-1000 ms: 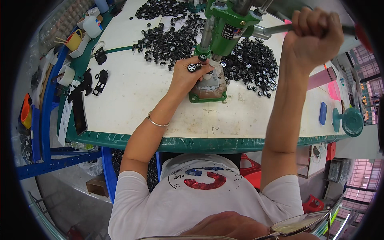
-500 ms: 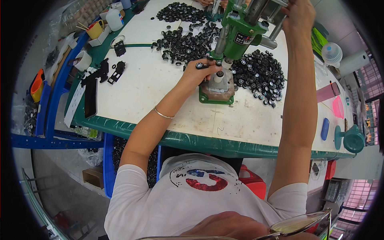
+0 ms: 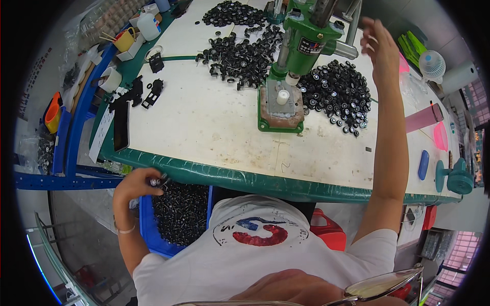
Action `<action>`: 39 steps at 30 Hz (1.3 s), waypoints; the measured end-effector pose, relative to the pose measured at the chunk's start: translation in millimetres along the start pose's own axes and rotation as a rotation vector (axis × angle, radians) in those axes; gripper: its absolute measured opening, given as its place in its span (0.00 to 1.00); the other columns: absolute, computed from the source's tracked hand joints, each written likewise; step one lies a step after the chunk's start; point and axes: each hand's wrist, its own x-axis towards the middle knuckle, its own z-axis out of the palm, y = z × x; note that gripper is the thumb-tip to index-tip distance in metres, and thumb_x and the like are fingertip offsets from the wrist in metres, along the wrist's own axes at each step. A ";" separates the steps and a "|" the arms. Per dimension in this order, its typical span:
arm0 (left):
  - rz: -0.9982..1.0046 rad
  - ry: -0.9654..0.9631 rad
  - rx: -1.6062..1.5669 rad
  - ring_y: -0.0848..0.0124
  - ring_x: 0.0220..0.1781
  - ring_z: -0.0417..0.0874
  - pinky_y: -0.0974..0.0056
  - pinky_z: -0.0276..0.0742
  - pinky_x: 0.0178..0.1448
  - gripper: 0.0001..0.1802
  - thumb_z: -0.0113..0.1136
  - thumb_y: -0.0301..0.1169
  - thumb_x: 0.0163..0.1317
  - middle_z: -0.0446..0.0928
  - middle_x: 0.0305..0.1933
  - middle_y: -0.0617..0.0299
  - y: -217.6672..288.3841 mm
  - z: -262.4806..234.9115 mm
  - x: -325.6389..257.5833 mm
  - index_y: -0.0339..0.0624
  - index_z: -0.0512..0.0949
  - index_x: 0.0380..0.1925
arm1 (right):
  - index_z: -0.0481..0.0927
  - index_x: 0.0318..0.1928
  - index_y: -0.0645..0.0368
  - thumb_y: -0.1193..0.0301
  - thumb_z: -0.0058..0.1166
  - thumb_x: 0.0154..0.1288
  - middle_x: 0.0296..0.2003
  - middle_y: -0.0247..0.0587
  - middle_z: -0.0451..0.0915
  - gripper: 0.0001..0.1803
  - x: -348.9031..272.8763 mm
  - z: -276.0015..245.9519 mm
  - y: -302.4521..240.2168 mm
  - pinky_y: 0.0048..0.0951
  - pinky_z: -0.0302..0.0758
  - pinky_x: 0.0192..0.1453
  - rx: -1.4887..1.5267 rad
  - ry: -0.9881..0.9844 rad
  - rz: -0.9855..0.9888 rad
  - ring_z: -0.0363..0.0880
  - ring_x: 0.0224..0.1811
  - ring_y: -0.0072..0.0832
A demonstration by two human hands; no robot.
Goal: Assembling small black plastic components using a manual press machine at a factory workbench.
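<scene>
Down and left from the green press [image 3: 304,51], the left hand [image 3: 138,184] has swung off the counter [image 3: 204,122] to the rim of the blue bin [image 3: 146,219], and the right hand [image 3: 378,46] has come off the press's metal lever. Fingers curled, the left hand pinches a small black wheel piece [image 3: 154,182] just above the bin's upper left corner; which way its axle points is too blurred to tell. Dark loose parts [image 3: 178,214] fill the bin, below and to the right of that hand, and well apart from the other. The right hand is half spread with nothing visible in it, just right of the lever [image 3: 353,28]. The press's white post [image 3: 283,96] stands upright and bare, far up and right of the held piece, between the two hands.
</scene>
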 end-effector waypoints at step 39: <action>0.439 0.172 -0.837 0.73 0.34 0.86 0.76 0.77 0.37 0.10 0.59 0.27 0.62 0.84 0.34 0.60 176.5 39.2 214.7 0.38 0.78 0.43 | 0.80 0.46 0.60 0.74 0.59 0.61 0.40 0.37 0.77 0.12 -131.8 28.7 82.7 0.24 0.75 0.43 -0.540 -0.590 -0.065 0.77 0.37 0.23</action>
